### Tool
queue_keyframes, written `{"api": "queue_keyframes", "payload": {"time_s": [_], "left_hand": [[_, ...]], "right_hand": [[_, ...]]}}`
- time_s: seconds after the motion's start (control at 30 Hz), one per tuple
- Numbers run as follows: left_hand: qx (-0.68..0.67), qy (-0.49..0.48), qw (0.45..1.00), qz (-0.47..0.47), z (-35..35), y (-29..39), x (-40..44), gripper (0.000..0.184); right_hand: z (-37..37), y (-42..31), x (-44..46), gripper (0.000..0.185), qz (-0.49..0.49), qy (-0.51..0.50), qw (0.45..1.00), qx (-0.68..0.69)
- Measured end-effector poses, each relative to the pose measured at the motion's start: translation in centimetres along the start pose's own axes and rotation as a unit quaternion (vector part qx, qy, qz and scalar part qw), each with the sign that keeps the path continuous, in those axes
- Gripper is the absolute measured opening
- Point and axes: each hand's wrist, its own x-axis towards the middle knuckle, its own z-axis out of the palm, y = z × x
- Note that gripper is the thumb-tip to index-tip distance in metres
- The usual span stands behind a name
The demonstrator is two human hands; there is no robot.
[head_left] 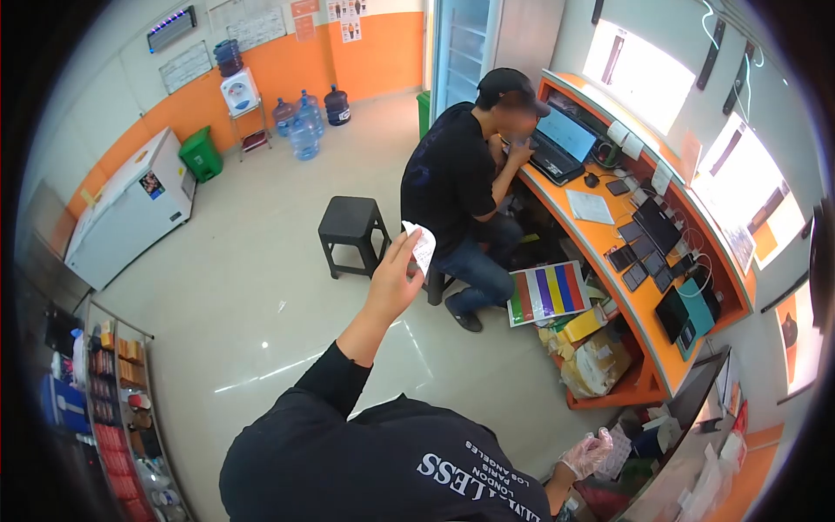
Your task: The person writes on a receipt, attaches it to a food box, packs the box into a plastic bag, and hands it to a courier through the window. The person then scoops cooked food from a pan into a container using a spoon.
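Note:
My left hand (398, 271) is raised in front of me, bare, its fingers closed on a small curled white paper (422, 250) with faint print. At the lower right, my right hand (587, 454) wears a clear plastic glove and has its fingers curled together. Whether anything is between them is too small to tell. Beside that hand is a pale, patterned sheet or bag (614, 452). Beyond my left hand, a person in a black cap and black shirt (448, 170) sits at the orange counter (600, 228), hands near the face.
A dark stool (350, 224) stands ahead. Laptop (561, 143), phones and cables lie on the counter, with boxes and a striped board (548, 293) below. Stocked shelves (109, 409) stand at left; a chest freezer (130, 209), green bin (201, 154) and water bottles (304, 130) are farther back.

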Motion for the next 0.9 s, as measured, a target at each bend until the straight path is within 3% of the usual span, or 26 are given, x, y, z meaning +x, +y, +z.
{"api": "queue_keyframes", "payload": {"time_s": [0.07, 0.2, 0.27, 0.33, 0.47, 0.53, 0.57, 0.63, 0.77, 0.83, 0.9], "left_hand": [[-0.006, 0.007, 1.000, -0.021, 1.2, -1.0, 1.4, 0.069], [0.034, 0.043, 0.997, -0.055, 4.0, -3.7, 3.2, 0.070], [0.048, 0.074, 0.994, -0.069, 5.2, -4.8, 3.7, 0.070], [0.094, 0.107, 0.986, -0.083, 6.4, -5.1, 4.0, 0.069], [0.144, 0.159, 0.969, -0.126, 8.8, -5.0, 3.7, 0.070], [0.158, 0.180, 0.960, -0.148, 10.1, -4.2, 3.3, 0.070], [0.160, 0.194, 0.956, -0.153, 10.7, -3.6, 3.2, 0.071], [0.174, 0.216, 0.945, -0.175, 11.9, -3.1, 2.7, 0.073], [0.195, 0.228, 0.933, -0.196, 13.4, -1.7, 2.1, 0.074], [0.212, 0.228, 0.927, -0.208, 13.8, -1.1, 1.8, 0.074], [0.226, 0.228, 0.922, -0.216, 14.1, -0.9, 1.6, 0.074]], "right_hand": [[2.4, 0.5, 2.3, 0.027, -0.077, 0.033, 0.996, -0.016], [7.0, 4.4, 7.9, 0.026, -0.105, 0.010, 0.994, 0.023], [9.4, 6.9, 11.6, 0.027, -0.084, -0.006, 0.995, 0.054], [11.1, 8.1, 16.4, 0.028, -0.104, -0.042, 0.994, -0.005], [15.0, 12.9, 24.9, 0.034, -0.093, -0.078, 0.991, 0.054], [17.3, 15.7, 28.1, 0.032, -0.012, -0.095, 0.993, 0.065], [18.5, 17.8, 29.5, 0.032, -0.018, -0.107, 0.992, 0.071], [20.7, 21.6, 31.7, 0.030, -0.093, -0.076, 0.992, 0.035], [22.4, 22.7, 34.0, 0.030, -0.071, -0.145, 0.987, -0.010], [24.1, 25.0, 34.8, 0.031, -0.138, -0.139, 0.980, -0.043], [25.7, 26.7, 34.7, 0.031, -0.123, -0.141, 0.982, -0.030]]}}
